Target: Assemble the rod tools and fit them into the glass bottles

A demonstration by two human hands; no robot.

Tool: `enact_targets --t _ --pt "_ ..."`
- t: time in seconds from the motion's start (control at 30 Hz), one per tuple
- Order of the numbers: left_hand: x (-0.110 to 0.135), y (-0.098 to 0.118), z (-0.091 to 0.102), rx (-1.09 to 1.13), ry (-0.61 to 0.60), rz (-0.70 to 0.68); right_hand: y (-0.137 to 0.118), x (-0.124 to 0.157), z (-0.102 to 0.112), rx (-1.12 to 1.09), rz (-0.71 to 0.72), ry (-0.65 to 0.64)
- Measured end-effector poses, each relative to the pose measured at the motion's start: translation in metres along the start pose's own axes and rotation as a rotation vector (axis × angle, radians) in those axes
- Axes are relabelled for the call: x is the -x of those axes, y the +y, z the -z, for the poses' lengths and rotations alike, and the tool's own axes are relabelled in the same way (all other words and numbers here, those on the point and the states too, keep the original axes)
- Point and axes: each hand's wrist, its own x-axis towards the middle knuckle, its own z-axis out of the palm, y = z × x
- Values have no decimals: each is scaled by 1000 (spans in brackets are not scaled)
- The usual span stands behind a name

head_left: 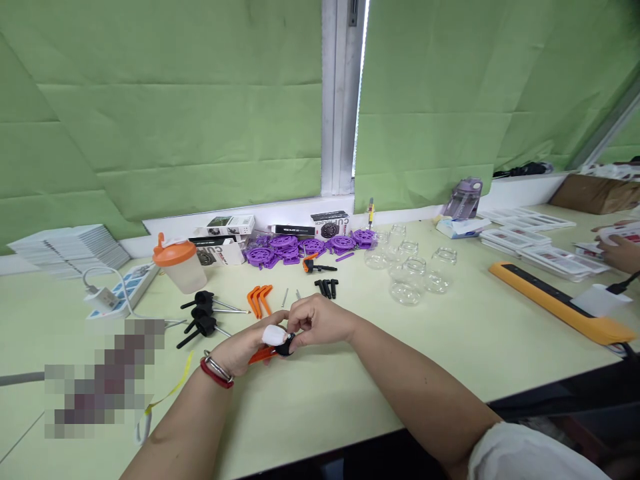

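Low over the near middle of the table, my left hand [245, 350] is closed around an orange part [263, 355] with a small black piece [285, 345] at its end. A white covering [274, 335], apparently on the thumb, hides some of it. My right hand [320, 321] pinches the black piece from the right, its fingertips touching it. Just beyond the hands lie several bent orange pieces [259, 300], a loose screw [285, 297] and several short black pieces [327, 288]. Farther back is an orange-and-black assembly [320, 266].
Black-handled screwdrivers [204, 312] and an orange-lidded cup [183, 270] stand left. Purple plastic parts [287, 248] and boxes [220, 252] line the back. Clear containers [407, 290] and a yellow power strip [560, 300] are right, with another person's hand [620, 253] beyond.
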Motion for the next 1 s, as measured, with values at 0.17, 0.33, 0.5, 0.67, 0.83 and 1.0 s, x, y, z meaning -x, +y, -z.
enact_targets --t 0.17,0.33,0.5,0.67,0.83,1.0 --pt "-1 0 -1 -28 -16 -31 -2 1 1 -26 44 -21" --pt "-2 -3 -1 -32 -14 -64 -4 1 2 5 103 -48" --pt "-2 -3 0 -37 -17 -83 -4 0 2 54 102 -66" --pt "-2 0 -1 -38 -31 -80 -6 0 3 135 130 -63" --pt "-1 0 -1 -35 -25 -82 -5 0 3 125 100 -82" --pt "-2 1 -2 -90 -29 -119 -5 0 4 90 79 -90"
